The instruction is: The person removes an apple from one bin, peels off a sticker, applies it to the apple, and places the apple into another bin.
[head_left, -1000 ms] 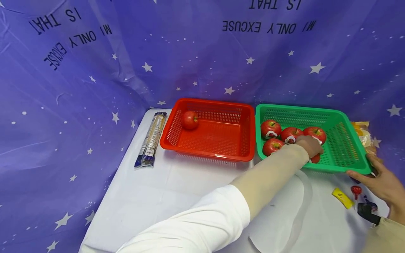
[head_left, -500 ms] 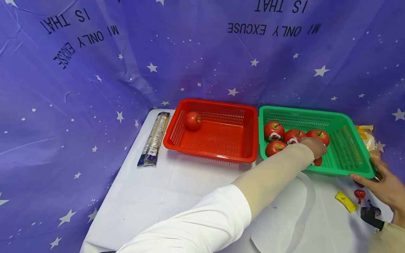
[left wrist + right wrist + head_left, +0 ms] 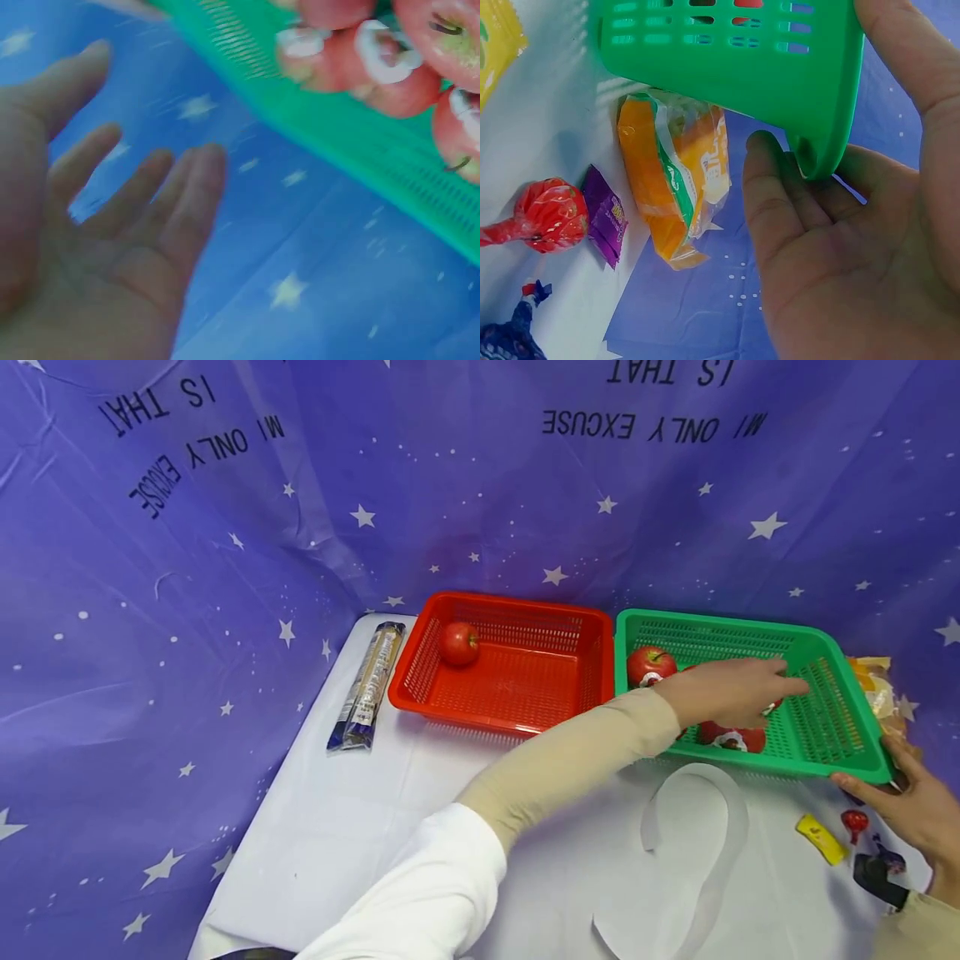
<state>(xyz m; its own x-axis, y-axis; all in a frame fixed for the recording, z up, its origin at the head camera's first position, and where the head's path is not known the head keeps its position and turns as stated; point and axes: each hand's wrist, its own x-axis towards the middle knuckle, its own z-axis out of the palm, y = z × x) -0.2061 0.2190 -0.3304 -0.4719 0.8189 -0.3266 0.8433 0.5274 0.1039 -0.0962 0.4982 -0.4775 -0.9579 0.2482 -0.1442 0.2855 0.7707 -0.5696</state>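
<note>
A green basket [image 3: 720, 620] holds several red apples, among them one apple [image 3: 651, 665] at the left and another [image 3: 731, 739] near the front wall. White-edged labels show on some of them. My left hand [image 3: 720, 692] hangs over the basket, hiding part of the fruit. In the left wrist view the fingers of that left hand [image 3: 112, 247] are spread and extended, with nothing in them. At the basket's right front corner my right hand [image 3: 918, 802] grips the rim, thumb on one side and fingers under it, as the right wrist view [image 3: 840, 225] shows.
To the left stands a red basket [image 3: 517, 681] with one apple [image 3: 458, 644]. Long snack packs [image 3: 367, 685] lie beside it. A paper strip [image 3: 731, 827] curls in front. Near my right hand are a yellow sweet [image 3: 820, 839], a red lollipop [image 3: 551, 215], a purple packet [image 3: 604, 216] and an orange packet [image 3: 649, 172].
My left hand has risen off the apples with fingers loosening, and its forearm has swung left, uncovering the front apples. The right hand stays on the basket rim.
</note>
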